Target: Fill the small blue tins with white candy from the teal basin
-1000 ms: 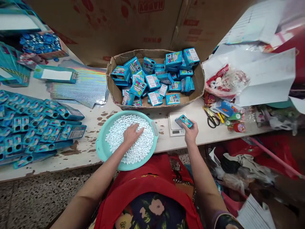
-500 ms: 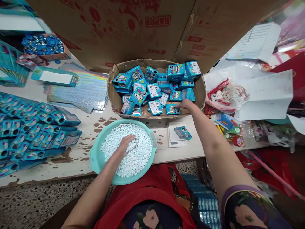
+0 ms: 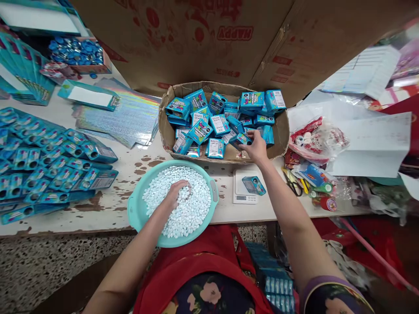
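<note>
My left hand [image 3: 176,195] is in a round turquoise basin [image 3: 133,209], its curled fingers closed on some of the small white candies [image 3: 188,220]. My right hand [image 3: 255,148] reaches into a low cardboard tray [image 3: 284,141] holding many small blue boxes [image 3: 215,148]. Its thumb and fingers grip the end of one blue box [image 3: 242,139] near the tray's front side. On the white scale [image 3: 240,187], in front of the tray, lies another blue box [image 3: 254,185], partly see-through.
Rows of blue boxes [image 3: 59,170] and silvery sheets [image 3: 118,117] cover the left. A carton of blue caps [image 3: 78,54] sits behind. At right are scissors [image 3: 293,185], plastic bags [image 3: 322,141] and papers [image 3: 376,139]. A large cardboard box [image 3: 203,56] rises behind the tray.
My right hand has closed on a blue box and tilted it in the tray. My left hand's fingers have curled more among the candies. The whole view has shifted slightly.
</note>
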The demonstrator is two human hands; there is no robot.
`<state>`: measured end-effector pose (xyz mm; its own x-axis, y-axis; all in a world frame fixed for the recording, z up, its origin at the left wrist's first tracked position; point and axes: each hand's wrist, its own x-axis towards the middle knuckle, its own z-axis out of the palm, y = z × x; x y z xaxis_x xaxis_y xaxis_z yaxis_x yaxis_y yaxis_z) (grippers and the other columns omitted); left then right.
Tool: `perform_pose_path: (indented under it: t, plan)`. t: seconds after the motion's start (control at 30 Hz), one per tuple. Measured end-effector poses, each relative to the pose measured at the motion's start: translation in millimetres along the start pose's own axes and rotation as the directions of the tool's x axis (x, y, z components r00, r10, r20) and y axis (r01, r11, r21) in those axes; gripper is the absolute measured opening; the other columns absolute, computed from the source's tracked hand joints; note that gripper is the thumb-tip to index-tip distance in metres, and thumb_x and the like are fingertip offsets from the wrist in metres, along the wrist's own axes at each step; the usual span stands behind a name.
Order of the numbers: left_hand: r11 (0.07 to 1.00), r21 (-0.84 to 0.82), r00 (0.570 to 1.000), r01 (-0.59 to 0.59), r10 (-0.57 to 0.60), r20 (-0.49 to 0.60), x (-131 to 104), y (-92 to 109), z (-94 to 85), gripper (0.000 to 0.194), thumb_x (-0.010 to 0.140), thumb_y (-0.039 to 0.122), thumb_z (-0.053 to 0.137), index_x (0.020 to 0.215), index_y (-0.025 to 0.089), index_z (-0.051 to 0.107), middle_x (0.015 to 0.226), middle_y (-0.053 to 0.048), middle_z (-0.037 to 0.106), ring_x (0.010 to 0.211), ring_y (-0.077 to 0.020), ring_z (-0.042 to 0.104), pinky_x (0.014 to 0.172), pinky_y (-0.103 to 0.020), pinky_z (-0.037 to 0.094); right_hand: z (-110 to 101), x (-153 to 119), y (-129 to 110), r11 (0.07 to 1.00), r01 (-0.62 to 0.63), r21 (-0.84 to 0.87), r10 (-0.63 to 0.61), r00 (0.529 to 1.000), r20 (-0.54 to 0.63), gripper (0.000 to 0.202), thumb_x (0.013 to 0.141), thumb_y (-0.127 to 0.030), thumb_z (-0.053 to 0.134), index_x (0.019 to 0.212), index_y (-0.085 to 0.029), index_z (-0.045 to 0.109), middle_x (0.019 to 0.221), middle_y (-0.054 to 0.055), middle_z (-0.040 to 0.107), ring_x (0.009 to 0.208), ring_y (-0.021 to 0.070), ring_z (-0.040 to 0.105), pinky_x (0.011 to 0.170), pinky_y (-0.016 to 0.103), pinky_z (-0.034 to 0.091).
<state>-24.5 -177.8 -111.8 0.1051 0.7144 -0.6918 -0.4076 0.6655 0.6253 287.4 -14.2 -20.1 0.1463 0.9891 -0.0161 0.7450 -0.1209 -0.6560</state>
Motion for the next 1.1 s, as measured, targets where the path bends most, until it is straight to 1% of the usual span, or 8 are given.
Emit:
perform_pose_path:
  t: [0.07, 0.13, 0.2, 0.3, 0.53, 0.77, 0.97, 1.1]
  plan:
    - [0.999, -0.032, 0.999, 0.029, -0.027, 0.042, -1, 2, -0.3, 0.024, 0.065, 0.034, 0.070, 0.077, 0.014, 0.066, 0.060, -0.004, 0.063, 0.048, -0.0168, 0.056, 0.044, -0.027, 0.043, -11, -29, -18, 0.983, 0.160, 0.096, -0.146, 0.981, -0.131, 0.043, 0.065, -0.031, 0.076, 0.103, -0.021, 0.059, 0.105, 0.006, 0.066, 0.102, 0.0250, 0.061, 0.093, 0.042, 0.047]
    - [0.996, -0.067, 0.997, 0.052, -0.048, 0.057, -3, 3, -0.6, 0.025, 0.065, 0.035, 0.068, 0.080, 0.015, 0.065, 0.063, -0.004, 0.065, 0.051, -0.0167, 0.059, 0.046, -0.026, 0.045, -24, -64, -31, 0.965, 0.175, 0.197, -0.132, 0.969, -0.210, 0.044, 0.069, -0.035, 0.074, 0.108, -0.022, 0.059, 0.108, 0.006, 0.065, 0.103, 0.0232, 0.061, 0.094, 0.041, 0.048]
    - [0.994, -0.089, 0.996, 0.068, -0.063, 0.064, -3, 3, -1.0, 0.024, 0.065, 0.035, 0.067, 0.077, 0.015, 0.062, 0.063, -0.003, 0.065, 0.051, -0.0154, 0.059, 0.046, -0.025, 0.045, -36, -104, -36, 0.942, 0.077, 0.325, -0.009, 0.979, -0.204, 0.054, 0.070, -0.037, 0.073, 0.119, -0.022, 0.055, 0.108, 0.006, 0.063, 0.095, 0.0207, 0.063, 0.087, 0.037, 0.051]
    - [0.991, -0.097, 0.994, 0.087, -0.080, 0.079, -2, 3, -1.6, 0.022, 0.065, 0.035, 0.066, 0.070, 0.015, 0.058, 0.060, -0.002, 0.062, 0.048, -0.0137, 0.057, 0.045, -0.023, 0.043, -42, -174, -26, 0.913, -0.146, 0.381, 0.168, 0.985, -0.025, 0.069, 0.069, -0.037, 0.072, 0.132, -0.026, 0.046, 0.109, 0.005, 0.058, 0.084, 0.0182, 0.062, 0.072, 0.034, 0.055]
    - [0.991, -0.072, 0.991, 0.112, -0.106, 0.085, 2, 1, -1.6, 0.020, 0.065, 0.034, 0.064, 0.069, 0.015, 0.056, 0.056, -0.001, 0.060, 0.044, -0.0119, 0.054, 0.040, -0.021, 0.038, 21, -302, 25, 0.914, -0.399, 0.070, 0.398, 0.917, 0.025, 0.034, 0.068, -0.025, 0.066, 0.102, -0.023, 0.070, 0.102, 0.006, 0.047, 0.092, 0.0249, 0.059, 0.091, 0.046, 0.052]
    - [0.994, -0.047, 0.993, 0.099, -0.096, 0.069, -2, 3, 3.8, 0.017, 0.064, 0.030, 0.062, 0.068, 0.015, 0.056, 0.056, -0.001, 0.060, 0.044, -0.0121, 0.054, 0.039, -0.021, 0.037, 62, -305, 28, 0.927, -0.373, 0.032, 0.374, 0.927, -0.038, 0.024, 0.081, -0.029, 0.061, 0.101, -0.019, 0.071, 0.125, 0.014, 0.040, 0.127, 0.0345, 0.046, 0.108, 0.051, 0.040]
    - [0.993, -0.072, 0.995, 0.097, -0.096, 0.025, -6, 4, 7.8, 0.017, 0.065, 0.031, 0.062, 0.068, 0.015, 0.056, 0.055, -0.001, 0.060, 0.044, -0.0120, 0.055, 0.040, -0.022, 0.040, 54, -301, 37, 0.875, -0.468, 0.121, 0.423, 0.863, 0.276, 0.094, 0.041, -0.038, 0.091, 0.125, -0.016, 0.057, 0.148, 0.018, 0.021, 0.128, 0.0377, 0.048, 0.104, 0.047, 0.047]
    - [0.990, -0.101, 0.995, 0.097, -0.096, 0.013, -7, 5, 8.9, 0.017, 0.066, 0.030, 0.062, 0.068, 0.015, 0.056, 0.054, -0.001, 0.060, 0.044, -0.0121, 0.055, 0.040, -0.021, 0.040, 58, -299, 44, 0.938, -0.335, 0.092, 0.293, 0.903, 0.313, 0.081, 0.054, -0.017, 0.081, 0.130, -0.017, 0.052, 0.148, 0.018, 0.026, 0.122, 0.0308, 0.056, 0.099, 0.042, 0.051]
